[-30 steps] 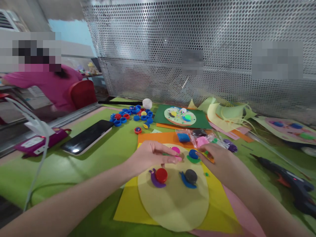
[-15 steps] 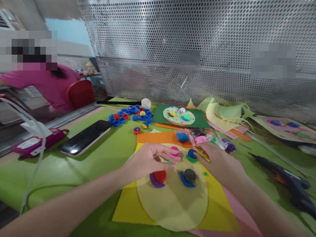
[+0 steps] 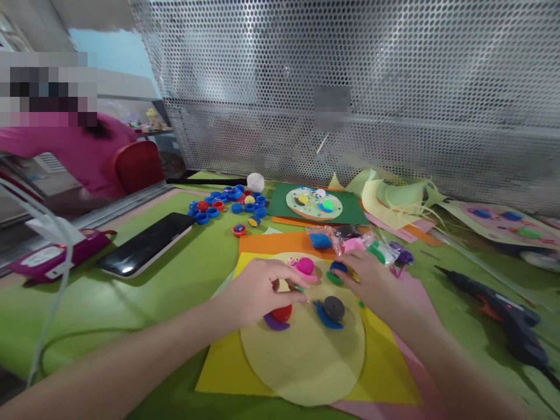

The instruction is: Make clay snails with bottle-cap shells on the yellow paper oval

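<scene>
One small thin green piece pinched at the fingertips of the left hand, over a pale-yellow oval sheet, right hand beside a round blue cap on a green base, fingers slightly spread, any grip unclear.

Green piece, pink cap, blue cap, red cap, pale yellow oval, yellow sheet
</scene>
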